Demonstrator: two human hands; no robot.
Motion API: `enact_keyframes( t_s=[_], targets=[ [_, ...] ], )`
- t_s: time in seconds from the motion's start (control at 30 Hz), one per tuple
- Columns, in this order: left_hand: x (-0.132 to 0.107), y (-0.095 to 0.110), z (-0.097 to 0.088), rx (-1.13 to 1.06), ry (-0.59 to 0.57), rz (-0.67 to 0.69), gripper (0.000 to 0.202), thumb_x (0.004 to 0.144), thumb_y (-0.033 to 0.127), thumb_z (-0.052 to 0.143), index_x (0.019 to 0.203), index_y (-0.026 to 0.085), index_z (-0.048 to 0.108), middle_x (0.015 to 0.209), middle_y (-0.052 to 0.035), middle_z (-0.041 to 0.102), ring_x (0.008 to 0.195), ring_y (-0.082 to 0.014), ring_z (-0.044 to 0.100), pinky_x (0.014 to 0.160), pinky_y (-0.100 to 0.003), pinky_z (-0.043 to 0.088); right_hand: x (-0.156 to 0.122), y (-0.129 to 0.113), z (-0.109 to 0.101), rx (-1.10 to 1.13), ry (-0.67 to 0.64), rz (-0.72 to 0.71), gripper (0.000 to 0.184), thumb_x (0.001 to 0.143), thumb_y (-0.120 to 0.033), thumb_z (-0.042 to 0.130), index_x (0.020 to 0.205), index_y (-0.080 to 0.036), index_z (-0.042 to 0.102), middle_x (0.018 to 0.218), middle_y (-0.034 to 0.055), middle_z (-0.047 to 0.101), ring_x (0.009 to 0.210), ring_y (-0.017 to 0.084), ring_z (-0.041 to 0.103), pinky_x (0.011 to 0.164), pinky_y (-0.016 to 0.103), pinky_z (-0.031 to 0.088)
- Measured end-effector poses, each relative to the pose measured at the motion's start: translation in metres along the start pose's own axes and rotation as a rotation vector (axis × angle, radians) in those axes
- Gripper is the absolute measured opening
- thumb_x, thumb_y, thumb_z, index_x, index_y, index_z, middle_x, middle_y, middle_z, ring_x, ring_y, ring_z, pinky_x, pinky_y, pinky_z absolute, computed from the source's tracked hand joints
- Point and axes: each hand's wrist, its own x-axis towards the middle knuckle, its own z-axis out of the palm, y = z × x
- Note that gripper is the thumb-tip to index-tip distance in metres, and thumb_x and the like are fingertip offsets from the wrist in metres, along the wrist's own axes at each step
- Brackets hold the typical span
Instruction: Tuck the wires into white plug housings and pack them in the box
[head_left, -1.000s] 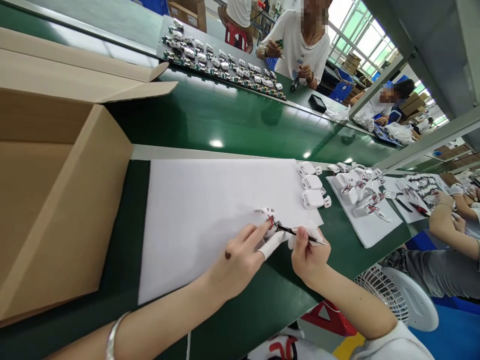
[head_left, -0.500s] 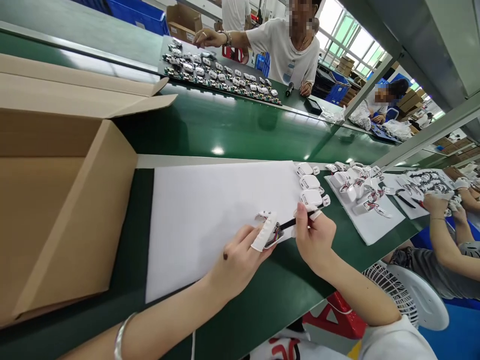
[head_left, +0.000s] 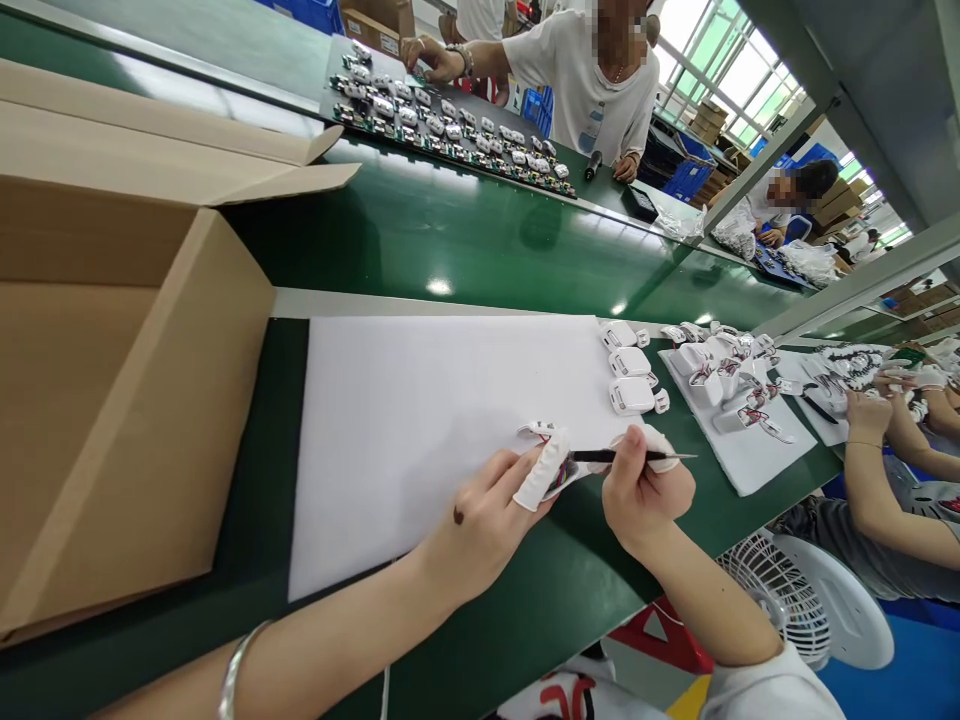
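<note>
My left hand [head_left: 484,520], with a white finger cot on one finger, is closed around a small open white plastic housing [head_left: 576,474] with coloured wires inside. A small white piece [head_left: 537,430] shows just beyond those fingers. My right hand [head_left: 643,490], also wearing white finger cots, grips black tweezers [head_left: 592,456]. Their dark blunt end reaches the wires at the housing, while the fine tip points right, away from it. The inside of the housing is partly hidden by my left fingers. Both hands are over the near right edge of a white sheet [head_left: 405,420].
Several closed white housings [head_left: 631,395] line the sheet's right edge. Farther right, a pile of wired white parts [head_left: 724,365] lies on another sheet. An open cardboard box [head_left: 217,400] stands left. Across the green bench [head_left: 480,240], a person reaches over a tray of parts [head_left: 450,130]. Another person's arms [head_left: 870,450] work at right.
The tweezers have turned from a slant to nearly level, and my right hand has moved slightly right and down. My left hand keeps hold of the housing. The whole view has shifted slightly.
</note>
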Motion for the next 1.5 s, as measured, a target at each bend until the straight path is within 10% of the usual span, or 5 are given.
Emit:
enact_keyframes(
  t_s=[0.83,1.1,1.5],
  targets=[
    [0.002,0.001,0.002,0.043,-0.025,0.030,0.041,0.089,0.012,0.050,0.128,0.008,0.040,0.082,-0.0080,0.065,0.066,-0.0174,0.057,0.055,-0.026,0.050,0.007,0.006,0.007,0.204,-0.238,0.151,0.043,0.097,-0.024,0.038,0.054,-0.018,0.043,0.043,-0.0042,0.040,0.038,0.007,0.036,0.040,0.022,0.028],
    [0.002,0.001,-0.001,0.029,-0.029,-0.014,0.044,0.091,0.012,0.045,0.134,0.008,0.035,0.077,-0.0063,0.063,0.065,-0.0164,0.057,0.052,-0.024,0.050,0.012,0.011,-0.001,0.275,-0.145,-0.148,0.041,0.097,-0.023,0.038,0.056,-0.020,0.040,0.046,-0.0034,0.038,0.042,0.009,0.034,0.042,0.024,0.027],
    [0.001,0.003,0.001,0.035,-0.038,-0.037,0.031,0.090,0.013,0.049,0.120,0.008,0.045,0.081,-0.0072,0.065,0.068,-0.0165,0.057,0.055,-0.025,0.051,-0.016,0.003,0.013,0.363,-0.408,0.200,0.043,0.097,-0.027,0.036,0.055,-0.019,0.035,0.047,-0.0056,0.034,0.041,0.007,0.032,0.042,0.022,0.026]
  ],
)
